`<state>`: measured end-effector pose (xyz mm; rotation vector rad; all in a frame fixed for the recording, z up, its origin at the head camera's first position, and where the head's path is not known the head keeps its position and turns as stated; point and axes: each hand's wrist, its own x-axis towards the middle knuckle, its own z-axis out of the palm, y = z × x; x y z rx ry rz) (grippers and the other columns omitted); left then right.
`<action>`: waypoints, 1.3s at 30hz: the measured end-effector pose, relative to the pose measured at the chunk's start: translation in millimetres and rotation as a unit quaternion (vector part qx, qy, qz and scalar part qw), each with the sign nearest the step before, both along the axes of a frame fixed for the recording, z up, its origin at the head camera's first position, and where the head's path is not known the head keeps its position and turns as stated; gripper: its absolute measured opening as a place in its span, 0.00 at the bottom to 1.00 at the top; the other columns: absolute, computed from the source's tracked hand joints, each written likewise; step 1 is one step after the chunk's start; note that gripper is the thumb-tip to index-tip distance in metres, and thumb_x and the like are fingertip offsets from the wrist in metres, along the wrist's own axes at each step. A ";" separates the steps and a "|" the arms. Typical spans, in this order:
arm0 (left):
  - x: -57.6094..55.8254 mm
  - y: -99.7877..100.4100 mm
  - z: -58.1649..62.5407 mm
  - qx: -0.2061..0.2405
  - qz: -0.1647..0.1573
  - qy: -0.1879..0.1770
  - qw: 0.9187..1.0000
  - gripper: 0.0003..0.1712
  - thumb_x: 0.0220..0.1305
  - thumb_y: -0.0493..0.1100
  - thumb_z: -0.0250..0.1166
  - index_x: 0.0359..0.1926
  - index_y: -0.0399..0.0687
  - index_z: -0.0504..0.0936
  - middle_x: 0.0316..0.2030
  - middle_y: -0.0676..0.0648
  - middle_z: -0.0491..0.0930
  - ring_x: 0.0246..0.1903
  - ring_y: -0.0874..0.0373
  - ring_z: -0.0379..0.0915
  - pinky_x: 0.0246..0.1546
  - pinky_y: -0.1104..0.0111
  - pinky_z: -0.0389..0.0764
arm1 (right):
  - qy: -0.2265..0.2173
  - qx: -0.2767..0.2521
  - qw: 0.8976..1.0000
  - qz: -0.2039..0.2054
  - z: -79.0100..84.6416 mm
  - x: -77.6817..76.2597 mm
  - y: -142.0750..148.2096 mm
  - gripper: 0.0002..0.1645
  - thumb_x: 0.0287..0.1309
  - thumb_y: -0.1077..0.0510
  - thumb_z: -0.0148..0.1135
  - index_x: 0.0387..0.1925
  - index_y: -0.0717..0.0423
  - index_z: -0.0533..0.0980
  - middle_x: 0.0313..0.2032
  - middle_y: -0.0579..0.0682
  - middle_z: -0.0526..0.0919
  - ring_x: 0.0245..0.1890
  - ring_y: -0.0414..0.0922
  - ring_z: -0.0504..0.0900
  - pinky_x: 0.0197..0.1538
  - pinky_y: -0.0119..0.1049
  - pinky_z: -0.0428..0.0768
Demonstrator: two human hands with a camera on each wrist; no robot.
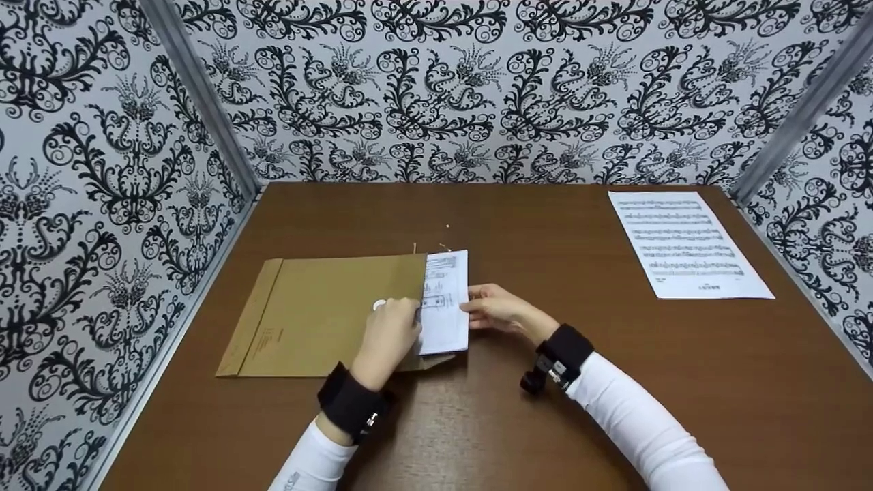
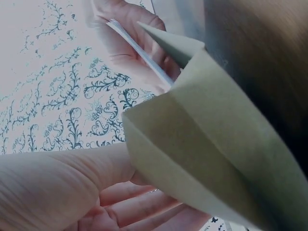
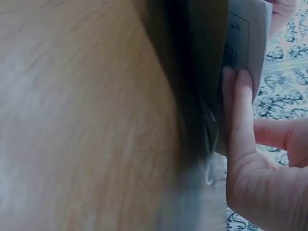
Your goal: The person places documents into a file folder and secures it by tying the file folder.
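A large brown paper envelope (image 1: 320, 300) lies lengthwise at the left middle of the table, its mouth to the right. Out of that mouth sticks a stack of white printed papers (image 1: 445, 327); the rest of the stack is hidden inside. My left hand (image 1: 390, 331) grips the top layer of the envelope at its mouth, next to a white round button (image 1: 379, 305). In the left wrist view the mouth gapes, with a folded flap (image 2: 178, 45) on the far side. The right hand (image 1: 501, 308) pinches the outer edge of the papers, thumb and fingers on opposite faces (image 3: 240, 115).
A sheet of printed music (image 1: 689, 239) lies at the back right of the brown table (image 1: 545, 232). Thin string (image 1: 415, 247) shows beyond the envelope's far edge. Patterned walls (image 1: 443, 88) stand behind and on both sides.
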<state>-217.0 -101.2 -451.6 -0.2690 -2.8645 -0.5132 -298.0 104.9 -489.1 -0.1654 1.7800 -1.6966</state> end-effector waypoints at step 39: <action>2.3 1.3 -1.0 0.009 -0.034 0.013 0.999 0.06 0.55 0.30 0.68 0.24 0.39 0.83 0.25 0.38 0.86 0.26 0.42 0.84 0.26 0.52 0.79 | 0.036 0.065 0.997 0.030 9.1 0.8 -44.2 0.21 0.69 0.70 0.47 0.61 0.71 0.69 0.30 0.45 0.81 0.29 0.36 0.82 0.30 0.25 0.80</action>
